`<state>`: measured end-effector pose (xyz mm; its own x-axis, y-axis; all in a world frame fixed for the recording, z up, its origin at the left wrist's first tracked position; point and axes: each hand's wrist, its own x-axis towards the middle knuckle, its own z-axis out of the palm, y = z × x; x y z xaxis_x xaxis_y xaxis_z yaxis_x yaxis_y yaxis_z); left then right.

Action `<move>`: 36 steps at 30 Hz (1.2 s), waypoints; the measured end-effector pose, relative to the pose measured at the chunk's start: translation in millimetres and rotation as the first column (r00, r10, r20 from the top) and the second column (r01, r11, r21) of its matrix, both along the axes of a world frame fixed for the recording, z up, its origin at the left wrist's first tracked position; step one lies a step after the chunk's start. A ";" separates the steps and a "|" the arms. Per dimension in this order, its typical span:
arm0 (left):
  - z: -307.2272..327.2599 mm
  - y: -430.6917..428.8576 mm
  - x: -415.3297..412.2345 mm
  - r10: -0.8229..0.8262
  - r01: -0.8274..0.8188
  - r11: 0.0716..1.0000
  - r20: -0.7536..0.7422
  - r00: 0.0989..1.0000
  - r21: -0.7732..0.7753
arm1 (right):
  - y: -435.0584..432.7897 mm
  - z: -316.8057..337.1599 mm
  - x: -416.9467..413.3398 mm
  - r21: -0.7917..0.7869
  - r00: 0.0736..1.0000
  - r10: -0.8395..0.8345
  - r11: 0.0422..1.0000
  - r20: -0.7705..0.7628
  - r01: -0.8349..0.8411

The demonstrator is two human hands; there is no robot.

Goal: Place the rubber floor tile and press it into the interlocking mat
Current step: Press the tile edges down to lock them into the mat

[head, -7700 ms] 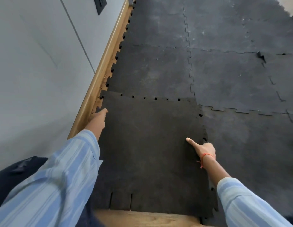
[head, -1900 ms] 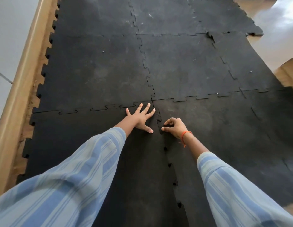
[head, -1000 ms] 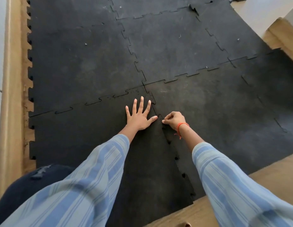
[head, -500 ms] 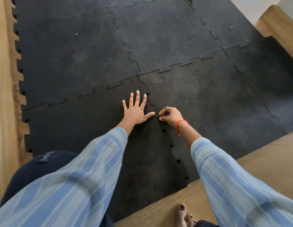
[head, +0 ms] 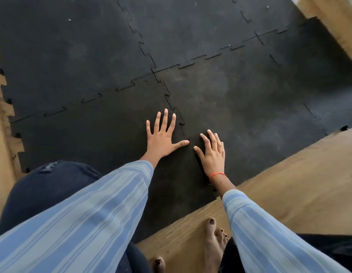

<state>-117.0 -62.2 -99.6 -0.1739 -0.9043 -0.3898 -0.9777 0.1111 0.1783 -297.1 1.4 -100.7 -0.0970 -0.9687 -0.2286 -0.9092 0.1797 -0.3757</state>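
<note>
Along the left edge, bare wooden floor shows beside the toothed border of the black interlocking mat. The rubber floor tile lies at the near-left corner of that mat, its far edge meshed with the tile beyond it. A knee in dark jeans rests on the tile's near part. The left hand lies flat on the tile, fingers spread wide, thumb pointing at the seam. Just across that jigsaw seam, the right hand lies palm down with its fingers loosely apart, an orange band at the wrist. Bare toes with dark polish stand on the wood at the near right.
</note>
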 end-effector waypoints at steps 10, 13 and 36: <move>4.0 -3.1 -5.8 0.042 -0.041 0.998 -0.018 0.999 0.038 | -3.4 4.2 -3.5 0.090 0.999 0.040 0.995 0.009 -0.041; 11.6 -6.2 -16.0 0.095 -0.094 0.993 -0.017 0.995 0.077 | -13.9 9.8 -2.7 0.152 0.998 0.041 0.987 0.049 -0.048; 8.6 25.1 -35.4 -0.099 0.099 0.995 0.022 0.995 -0.012 | 101.0 4.7 -45.2 0.139 0.983 -0.068 0.986 -0.169 0.092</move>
